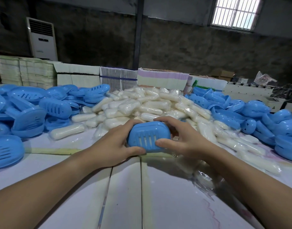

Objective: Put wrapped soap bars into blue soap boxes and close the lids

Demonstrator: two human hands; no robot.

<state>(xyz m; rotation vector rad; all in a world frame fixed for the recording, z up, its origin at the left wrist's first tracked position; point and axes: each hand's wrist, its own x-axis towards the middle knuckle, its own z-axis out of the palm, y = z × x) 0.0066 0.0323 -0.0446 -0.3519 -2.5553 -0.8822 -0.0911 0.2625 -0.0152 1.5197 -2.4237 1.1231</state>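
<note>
1. The person is holding one blue soap box [148, 137] between both hands, just above the near middle of the white worktop [125, 187]; its lid is sitting closed, slotted face up, and pale soap is showing through the slots.
2. The left hand [116, 146] is curling round the box's left end, thumb pressing along the near edge, fingers wrapping over the far side.
3. The right hand [183, 139] is gripping the right end, thumb lying on the near right corner, fingers arching over the far top edge.
4. Just beyond the box, a heap of wrapped soap bars [142, 103] is spreading across the middle of the worktop, with more trailing down the right side near the right forearm.
5. Piles of empty blue box halves are lying at the left [31, 109] and at the right [251, 116], flanking the soap heap.
6. Stacks of flat cartons [118, 76] are lining the far edge, and a white standing air conditioner [42, 38] is standing against the far left wall.
</note>
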